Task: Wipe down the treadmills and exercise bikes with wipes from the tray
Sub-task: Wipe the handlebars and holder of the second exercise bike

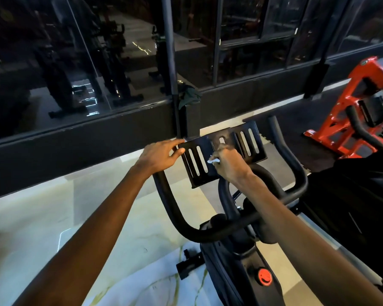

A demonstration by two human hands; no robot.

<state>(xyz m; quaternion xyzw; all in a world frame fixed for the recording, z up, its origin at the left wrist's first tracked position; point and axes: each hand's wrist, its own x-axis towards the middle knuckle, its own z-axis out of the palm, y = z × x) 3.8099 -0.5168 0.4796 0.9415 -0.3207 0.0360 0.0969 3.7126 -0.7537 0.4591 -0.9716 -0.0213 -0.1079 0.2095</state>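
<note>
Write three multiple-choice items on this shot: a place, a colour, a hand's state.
1. The wipe is: A in a bucket; B in the right hand, against the slotted plate; C in a pocket.
2. The round knob on the bike is: A blue; B red; C yellow.
3. The left hand: A hangs free; B holds a bottle; C grips the plate's left edge.
Key: B, white wipe pokes from the right fist on the plate; B, the knob shows red; C, fingers curl over the plate's corner.
</note>
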